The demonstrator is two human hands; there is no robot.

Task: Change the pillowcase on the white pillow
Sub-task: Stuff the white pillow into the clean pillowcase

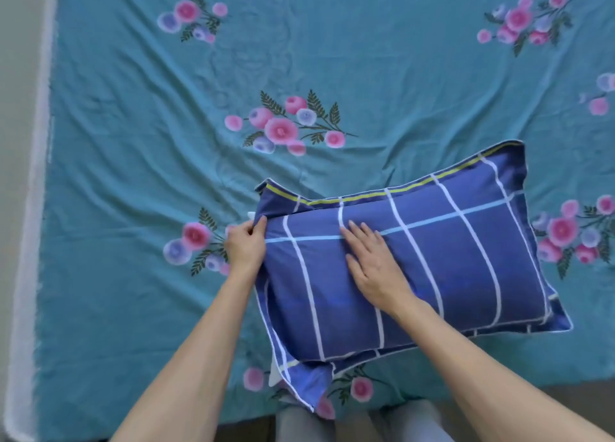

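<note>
- The pillow point(416, 258) lies on the bed, on a teal sheet point(133, 142) printed with pink and blue flowers, near the front edge of the bed.
- A blue pillowcase point(449, 242) with white, light blue and yellow lines covers the pillow almost fully.
- The left hand point(246, 245) is at the left end of the pillow. Its fingers point(258, 225) and thumb are pressed together on the edge of the pillowcase opening and pinch the fabric there.
- Just above and left of these fingers, a small white corner point(251, 216) shows out of the opening.
- The right hand point(372, 262) lies flat on top of the pillow, to the right of the left hand. Its fingers point(357, 233) are straight and a little apart, and they press on the blue fabric without gripping it.
- Below the left hand, at the near left corner of the pillow, a loose flap point(309, 385) of the pillowcase hangs toward the front edge of the bed, with a bit of white beside it.
- Far to the left of the hands, a white strip point(33, 208) runs along the side of the sheet.
</note>
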